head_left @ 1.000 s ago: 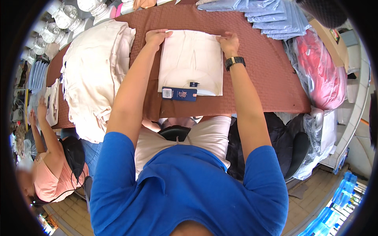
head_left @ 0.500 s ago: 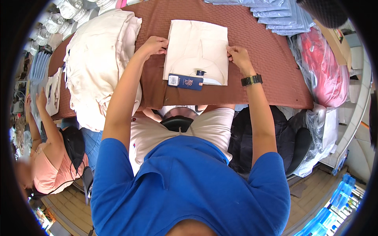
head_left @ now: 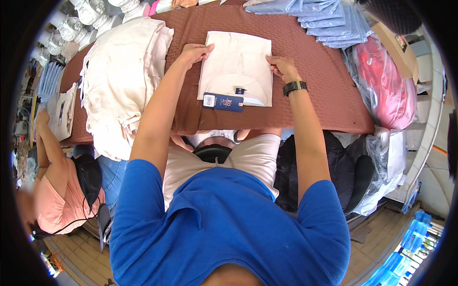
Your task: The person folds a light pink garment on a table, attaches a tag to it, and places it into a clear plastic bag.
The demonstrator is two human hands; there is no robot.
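Note:
A cream folded T-shirt [head_left: 234,62] lies on the brown cloth-covered table in front of me, its neckline toward me. A navy hang tag [head_left: 224,101] with a white label rests across its near left corner, and a small dark neck label [head_left: 240,90] shows inside the collar. My left hand [head_left: 195,54] is closed on the shirt's left edge near the far corner, thumb and forefinger pinching the fabric. At the opposite edge, my right hand [head_left: 284,67] pinches the cloth; a dark watch is on that wrist.
A tall heap of cream garments [head_left: 121,81] stands left of the shirt. Bagged light-blue garments [head_left: 329,24] are stacked at the far right, beside a clear bag of red cloth [head_left: 381,86]. A co-worker in a pink top [head_left: 67,200] sits at the left.
Both hands have shifted inward along the shirt's side edges, the left now reaching over its edge. The shirt's far edge appears slightly nearer. The co-worker's arms at the left have moved.

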